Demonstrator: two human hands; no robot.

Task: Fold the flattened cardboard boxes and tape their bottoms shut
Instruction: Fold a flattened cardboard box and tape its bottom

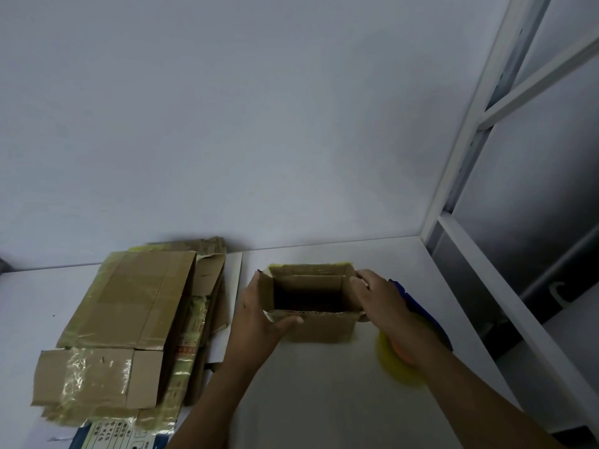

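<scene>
Left hand (259,315) and right hand (379,296) each curl round a side wall of the opened box (324,328) at mid-table (324,403), apparently squaring it; next, bottom flaps need closing with the tape roll (395,371) just right.

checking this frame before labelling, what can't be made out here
Head view:
- Bottom of the small open brown cardboard box: faces the table, so taping cannot be told.
- Blue and yellow tape dispenser: blurred, partly under the right forearm.
- Blue-and-white printed sheet: cut by the bottom edge, text too small.
</scene>
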